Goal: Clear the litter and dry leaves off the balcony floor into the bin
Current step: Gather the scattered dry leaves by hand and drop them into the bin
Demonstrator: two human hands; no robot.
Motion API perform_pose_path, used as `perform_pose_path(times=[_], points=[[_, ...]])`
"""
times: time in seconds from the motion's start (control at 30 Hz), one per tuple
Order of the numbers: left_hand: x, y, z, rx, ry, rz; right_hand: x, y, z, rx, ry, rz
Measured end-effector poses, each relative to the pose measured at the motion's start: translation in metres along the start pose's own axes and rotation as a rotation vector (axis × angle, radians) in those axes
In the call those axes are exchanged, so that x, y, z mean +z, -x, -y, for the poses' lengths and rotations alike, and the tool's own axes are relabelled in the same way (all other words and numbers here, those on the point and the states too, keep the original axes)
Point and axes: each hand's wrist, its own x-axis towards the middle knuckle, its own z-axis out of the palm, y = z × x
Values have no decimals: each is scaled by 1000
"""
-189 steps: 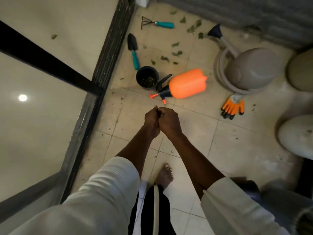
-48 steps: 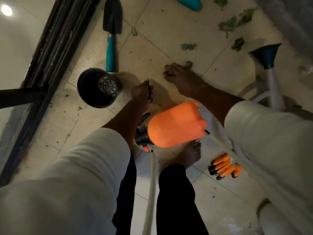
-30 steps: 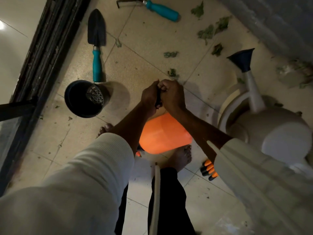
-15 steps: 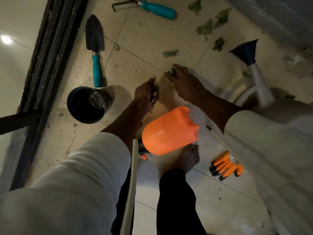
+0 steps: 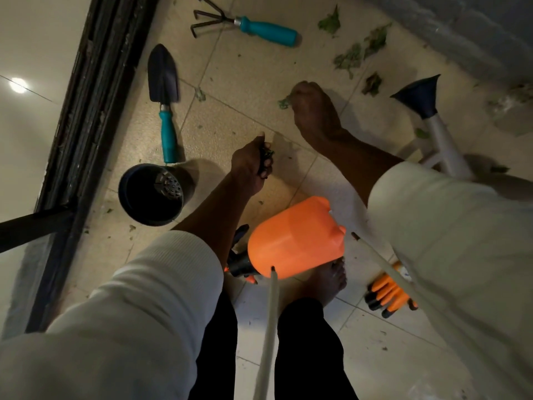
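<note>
Leaves are still lying scattered over the balcony floor (image 5: 253, 73), the biggest cluster of dry leaves (image 5: 356, 51) sitting near the wall, well beyond the reaching arm. Compared with half a second ago, the right hand (image 5: 314, 108) is stretching further out, its fingers curling down onto a small green leaf scrap (image 5: 284, 103) at the fingertips; whether the scrap is already pinched I cannot tell. The left hand (image 5: 251, 163) is staying back, fingers clamped on a dark wad of gathered leaves (image 5: 266, 158). The black pot (image 5: 150, 194) is lying on its side just left of that hand. No bin is showing, so the fistful is probably being kept until more scraps are collected.
</note>
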Motion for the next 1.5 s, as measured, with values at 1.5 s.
perform_pose_path(times=[1.5], points=[[-90,2,-99,71,371,-244,28,-79,147,-57,-23,315]])
